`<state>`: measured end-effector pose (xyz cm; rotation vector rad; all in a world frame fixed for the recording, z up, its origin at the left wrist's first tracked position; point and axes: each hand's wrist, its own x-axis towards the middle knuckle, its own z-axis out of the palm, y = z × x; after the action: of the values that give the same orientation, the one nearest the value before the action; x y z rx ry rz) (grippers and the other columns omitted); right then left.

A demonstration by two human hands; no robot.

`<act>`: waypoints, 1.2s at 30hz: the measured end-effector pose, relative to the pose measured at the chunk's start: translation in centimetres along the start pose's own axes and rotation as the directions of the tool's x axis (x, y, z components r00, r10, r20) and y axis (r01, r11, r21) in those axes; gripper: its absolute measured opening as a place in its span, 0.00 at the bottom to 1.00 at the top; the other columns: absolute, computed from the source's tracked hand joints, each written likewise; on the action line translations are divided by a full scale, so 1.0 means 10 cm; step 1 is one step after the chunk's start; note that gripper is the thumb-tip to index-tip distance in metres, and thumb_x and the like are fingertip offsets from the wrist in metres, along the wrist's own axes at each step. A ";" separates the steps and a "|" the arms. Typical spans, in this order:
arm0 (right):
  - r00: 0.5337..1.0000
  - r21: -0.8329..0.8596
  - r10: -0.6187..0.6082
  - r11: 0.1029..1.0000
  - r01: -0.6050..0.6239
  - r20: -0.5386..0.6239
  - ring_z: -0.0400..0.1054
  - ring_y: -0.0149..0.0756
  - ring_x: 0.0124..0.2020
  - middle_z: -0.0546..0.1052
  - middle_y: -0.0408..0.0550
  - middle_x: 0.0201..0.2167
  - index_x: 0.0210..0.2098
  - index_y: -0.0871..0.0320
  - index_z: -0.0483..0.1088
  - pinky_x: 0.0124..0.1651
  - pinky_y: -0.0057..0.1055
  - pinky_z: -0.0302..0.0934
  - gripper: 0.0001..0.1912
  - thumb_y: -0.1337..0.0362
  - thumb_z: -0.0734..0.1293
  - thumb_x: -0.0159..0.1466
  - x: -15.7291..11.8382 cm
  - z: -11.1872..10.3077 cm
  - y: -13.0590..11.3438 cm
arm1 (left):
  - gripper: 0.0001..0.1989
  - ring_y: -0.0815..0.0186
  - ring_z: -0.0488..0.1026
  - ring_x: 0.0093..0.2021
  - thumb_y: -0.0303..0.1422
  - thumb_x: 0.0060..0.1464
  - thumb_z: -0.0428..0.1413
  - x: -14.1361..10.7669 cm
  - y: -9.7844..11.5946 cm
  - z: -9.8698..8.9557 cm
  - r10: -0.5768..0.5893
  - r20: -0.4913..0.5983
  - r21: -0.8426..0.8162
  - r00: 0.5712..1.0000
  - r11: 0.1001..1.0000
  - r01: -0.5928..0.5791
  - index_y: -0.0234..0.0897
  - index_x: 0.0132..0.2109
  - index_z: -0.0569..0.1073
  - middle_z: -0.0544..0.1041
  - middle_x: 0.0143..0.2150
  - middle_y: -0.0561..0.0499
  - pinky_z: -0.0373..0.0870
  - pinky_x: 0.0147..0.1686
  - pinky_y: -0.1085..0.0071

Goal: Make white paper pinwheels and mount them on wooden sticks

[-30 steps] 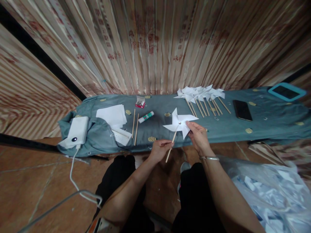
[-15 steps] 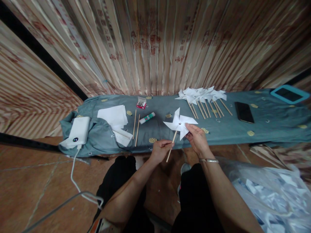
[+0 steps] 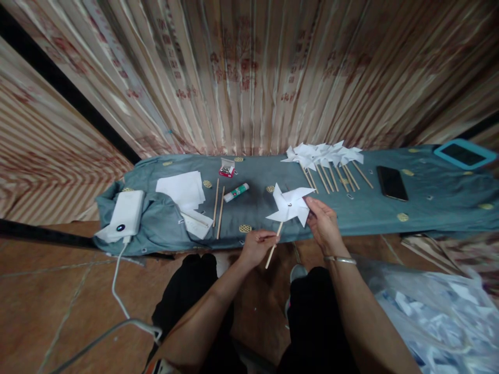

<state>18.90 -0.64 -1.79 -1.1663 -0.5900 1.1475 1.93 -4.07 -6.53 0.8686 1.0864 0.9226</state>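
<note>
A white paper pinwheel point(image 3: 298, 199) on a wooden stick, with a small metal pin at its centre, is held up over the front edge of the cloth-covered bench. My left hand point(image 3: 257, 246) pinches the stick below the blades; the lower end of the stick sticks out beneath my fingers. At the right side of the blades is my right hand point(image 3: 324, 221), fingers apart and touching or very near one blade tip. Behind it, several finished pinwheels point(image 3: 323, 155) lie in an overlapping row, sticks pointing toward me.
On the grey-green cloth point(image 3: 249, 208) lie a glue stick point(image 3: 236, 192), loose wooden sticks point(image 3: 215, 203), a small box of pins point(image 3: 226, 169), white paper sheets point(image 3: 181, 189), a power bank point(image 3: 127, 214) with cable, and a phone point(image 3: 392, 183). A blue-framed tablet point(image 3: 464, 154) is far right. A plastic bag point(image 3: 440, 317) stands on the floor.
The pinwheel's blades have turned on the pin, and my right hand has shifted slightly right, its fingers off the face of the blade. My left hand keeps hold of the stick.
</note>
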 end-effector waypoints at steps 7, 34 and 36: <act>0.999 -0.046 0.035 0.998 -0.034 0.021 0.71 0.31 0.22 0.78 0.42 0.21 0.25 0.57 0.75 0.26 0.28 0.66 0.21 0.50 0.80 0.39 0.04 -0.06 0.04 | 0.13 0.66 0.73 0.26 0.38 0.32 0.69 -0.01 0.03 -0.03 0.001 -0.008 -0.008 1.000 1.000 -0.001 0.35 0.27 0.81 0.79 0.25 0.49 0.70 0.29 0.71; 0.997 -0.063 0.072 0.996 -0.070 0.029 0.65 0.25 0.18 0.76 0.39 0.19 0.25 0.56 0.77 0.22 0.23 0.62 0.20 0.52 0.80 0.38 0.05 0.00 0.11 | 0.08 0.67 0.72 0.26 0.35 0.36 0.65 0.02 0.03 -0.05 0.026 -0.046 -0.007 0.999 1.000 -0.027 0.36 0.27 0.81 0.78 0.24 0.50 0.68 0.30 0.71; 0.996 -0.055 0.085 0.995 -0.084 0.017 0.64 0.24 0.18 0.75 0.39 0.18 0.24 0.56 0.77 0.22 0.21 0.60 0.20 0.52 0.81 0.36 0.04 0.02 0.10 | 0.08 0.67 0.72 0.25 0.35 0.36 0.65 0.01 0.04 -0.04 0.026 -0.050 -0.020 0.998 0.999 -0.027 0.36 0.27 0.80 0.78 0.24 0.51 0.68 0.29 0.72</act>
<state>18.51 -0.23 -2.75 -1.2378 -0.5947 1.2222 1.46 -3.79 -6.29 0.8485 1.1088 0.9808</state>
